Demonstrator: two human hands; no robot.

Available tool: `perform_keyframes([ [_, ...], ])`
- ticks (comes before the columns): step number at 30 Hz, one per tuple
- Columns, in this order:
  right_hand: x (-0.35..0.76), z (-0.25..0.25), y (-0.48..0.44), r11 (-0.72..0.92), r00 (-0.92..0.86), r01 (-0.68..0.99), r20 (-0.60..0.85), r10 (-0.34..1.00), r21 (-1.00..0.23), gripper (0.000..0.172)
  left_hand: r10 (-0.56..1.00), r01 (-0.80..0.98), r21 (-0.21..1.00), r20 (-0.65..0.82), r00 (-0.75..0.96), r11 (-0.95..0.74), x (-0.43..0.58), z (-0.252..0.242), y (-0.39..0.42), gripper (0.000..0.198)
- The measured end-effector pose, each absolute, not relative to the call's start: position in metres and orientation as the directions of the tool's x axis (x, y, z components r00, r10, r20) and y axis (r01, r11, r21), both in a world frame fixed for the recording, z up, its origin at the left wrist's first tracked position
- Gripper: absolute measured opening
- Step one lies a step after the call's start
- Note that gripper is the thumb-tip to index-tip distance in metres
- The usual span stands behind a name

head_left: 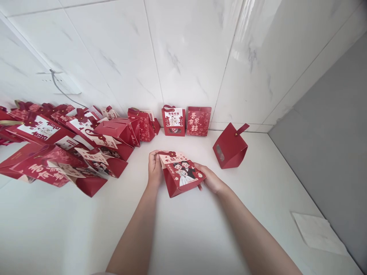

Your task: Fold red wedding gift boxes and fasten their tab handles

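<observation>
Between my two hands is a red wedding favour box [183,175] with a bride and groom drawn on its front and a pale tag and ribbon at the top. My left hand [155,167] grips its upper left side. My right hand [210,177] is closed round its lower right side, with some fingertips showing beneath. The box leans, its front turned up towards me. Behind it, by the wall, stand a favour box with a white tag [173,120] and a flat-fronted red box [198,121]. To the right is a plain red box with a small window [231,147].
A crowded heap of red favour boxes [114,131] fills the left of the white tabletop [183,236]. Tiled wall [183,53] runs along the back, with a cable [61,91] at a socket. A white sheet [318,232] lies near the right edge.
</observation>
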State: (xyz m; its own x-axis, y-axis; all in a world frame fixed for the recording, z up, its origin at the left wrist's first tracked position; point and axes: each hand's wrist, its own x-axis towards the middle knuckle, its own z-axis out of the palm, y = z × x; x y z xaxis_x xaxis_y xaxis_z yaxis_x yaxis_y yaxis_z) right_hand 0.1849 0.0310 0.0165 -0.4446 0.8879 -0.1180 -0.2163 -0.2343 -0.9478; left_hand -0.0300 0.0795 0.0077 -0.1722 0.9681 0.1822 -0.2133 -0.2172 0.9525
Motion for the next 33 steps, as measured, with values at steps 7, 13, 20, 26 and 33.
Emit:
perform_keyframes([
  [7, 0.183, 0.017, 0.030, -0.206, -0.425, -0.163, -0.120, 0.897, -0.965, 0.047, 0.996, -0.459, 0.887, 0.003, -0.089, -0.044, -0.037, 0.016, 0.077, 0.034],
  [13, 0.188, 0.015, 0.029, -0.302, -0.453, -0.235, -0.171, 0.875, -0.924, 0.044, 0.996, -0.529, 0.846, -0.027, 0.082, 0.067, -0.043, 0.023, 0.074, 0.035],
  [20, 0.191, 0.019, 0.024, -0.341, -0.559, -0.256, -0.149, 0.816, -0.905, 0.045, 0.982, -0.341, 0.921, -0.177, 0.062, 0.188, -0.038, 0.025, 0.076, 0.044],
  [26, 0.191, 0.012, 0.026, -0.307, -0.524, -0.264, -0.131, 0.841, -0.915, 0.046, 0.970, -0.439, 0.865, -0.202, 0.138, 0.242, -0.040, 0.025, 0.075, 0.043],
  [33, 0.190, 0.015, 0.025, -0.287, -0.485, -0.265, -0.130, 0.865, -0.921, 0.043, 0.991, -0.604, 0.786, -0.120, 0.056, 0.129, -0.041, 0.026, 0.072, 0.032],
])
